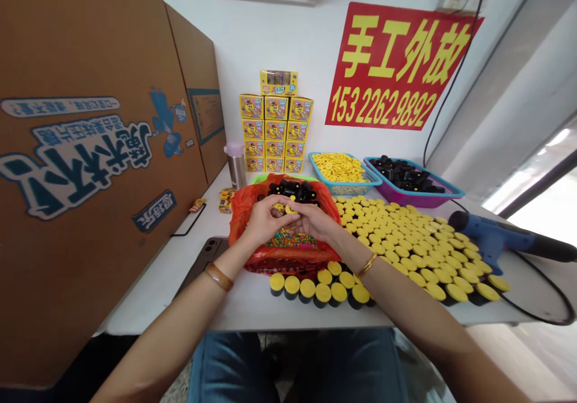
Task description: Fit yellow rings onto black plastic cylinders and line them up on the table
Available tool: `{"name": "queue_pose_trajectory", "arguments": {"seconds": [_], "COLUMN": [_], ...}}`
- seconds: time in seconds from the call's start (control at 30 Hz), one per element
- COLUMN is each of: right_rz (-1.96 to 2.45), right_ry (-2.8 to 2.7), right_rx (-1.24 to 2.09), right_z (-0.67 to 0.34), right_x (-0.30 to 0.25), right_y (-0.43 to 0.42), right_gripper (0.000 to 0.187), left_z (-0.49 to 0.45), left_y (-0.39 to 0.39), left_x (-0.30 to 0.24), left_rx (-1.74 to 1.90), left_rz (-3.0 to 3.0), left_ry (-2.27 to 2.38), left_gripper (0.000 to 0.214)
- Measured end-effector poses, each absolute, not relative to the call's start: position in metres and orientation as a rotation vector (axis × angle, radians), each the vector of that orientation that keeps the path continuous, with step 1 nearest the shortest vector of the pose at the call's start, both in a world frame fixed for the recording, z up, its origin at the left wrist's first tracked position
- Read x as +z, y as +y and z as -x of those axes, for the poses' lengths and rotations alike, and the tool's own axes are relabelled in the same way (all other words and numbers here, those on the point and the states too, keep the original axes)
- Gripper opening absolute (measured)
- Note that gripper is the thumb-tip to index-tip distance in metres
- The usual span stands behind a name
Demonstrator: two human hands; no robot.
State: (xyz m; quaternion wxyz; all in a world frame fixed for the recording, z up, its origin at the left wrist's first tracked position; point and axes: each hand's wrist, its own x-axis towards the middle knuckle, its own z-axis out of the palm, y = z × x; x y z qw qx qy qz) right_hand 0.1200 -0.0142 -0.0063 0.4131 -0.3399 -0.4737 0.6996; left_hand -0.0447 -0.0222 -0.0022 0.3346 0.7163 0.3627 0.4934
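Workshop — filled baskets (417, 199), massed yellow-capped jars (401, 251), carton (99, 78)

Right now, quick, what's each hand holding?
Left hand: curled beside a small yellow piece; its hold can't be told.
Right hand: seemingly closed on that small yellow piece.

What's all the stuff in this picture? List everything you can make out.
Poster: one, red and yellow, wall
Cord: one, black, across poster
Cardboard boxes: apparently two, brown, left
Small boxes: thirteen visible, yellow, stacked by wall
Bottle: one, silver and pink, left of stack
Phone: one, dark, near left forearm
Yellow pieces: many, in blue basket
Black pieces: many, in purple-blue basket and red bag
Beads: many, multicoloured, in bag
Capped pots: many, black and yellow, front and right
Power tool: one, blue-black, right
Table: one, white, underneath
Bangles: two, brown and gold, wrists
Legs: two, blue jeans, below
Left hand, right hand: bare, above bag, holding small yellow piece
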Motion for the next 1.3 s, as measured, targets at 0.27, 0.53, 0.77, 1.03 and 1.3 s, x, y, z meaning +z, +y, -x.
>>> {"name": "queue_pose_trajectory", "arguments": {"seconds": [0.27, 0.53, 0.77, 1.03, 1.3], "right_rz": [0.939, 0.969, 0.919, 0.985, 1.076], "right_ry": [-1.232, -1.453, -1.57, -1.286, -1.228], "right_rx": [1.379, 0.94, 0.889, 1.714, 1.433], "right_z": [-0.115, -0.112, -0.115, -0.121, -0.112], "right_x": [-0.009, -0.018, -0.018, -0.006, -0.007], "right_y": [-0.017, -0.017, -0.017, -0.018, -0.014], "right_gripper": [0.036, 0.021, 0.021, 0.048, 0.039], "left_z": [0.043, 0.043, 0.044, 0.045, 0.036], "left_y": [-0.026, -0.024, -0.03, -0.028, -0.019], "left_x": [-0.002, -0.003, -0.002, -0.005, -0.002], "left_rx": [1.352, 1.169, 1.138, 1.49, 1.201], "left_rz": [-2.091, -2.401, -2.398, -2.16, -1.635], "left_ry": [1.159, 1.43, 1.392, 1.05, 0.933], "left_gripper": [0.026, 0.018, 0.033, 0.022, 0.045]}}
